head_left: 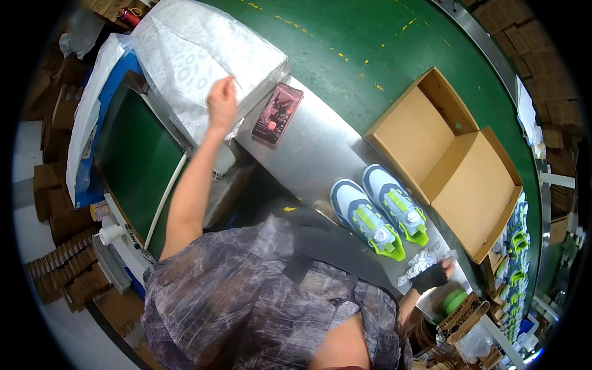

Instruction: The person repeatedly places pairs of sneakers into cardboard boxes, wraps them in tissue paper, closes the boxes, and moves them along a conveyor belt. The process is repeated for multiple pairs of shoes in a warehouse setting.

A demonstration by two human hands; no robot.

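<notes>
right hand (pixel 439 274) hanging out at small white packets (pixel 421 262), fingertips bunching, can't tell if pinching any
shoe pair (pixel 369 221) sitting just up-left of it, open cardboard box (pixel 453 169) lying beyond
left hand (pixel 222 106) curling over white printed sheets (pixel 185 68), can't tell grip, phone (pixel 277 116) lying to its right
imo pinching single packet, single sheet edge, lightly

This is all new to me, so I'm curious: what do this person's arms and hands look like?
The short-looking left sleeve is dark grey with paler, streaky marbling, leaving the left forearm bare. The left hand shows no glove; the right hand wears what looks like a black fingerless glove.
</notes>
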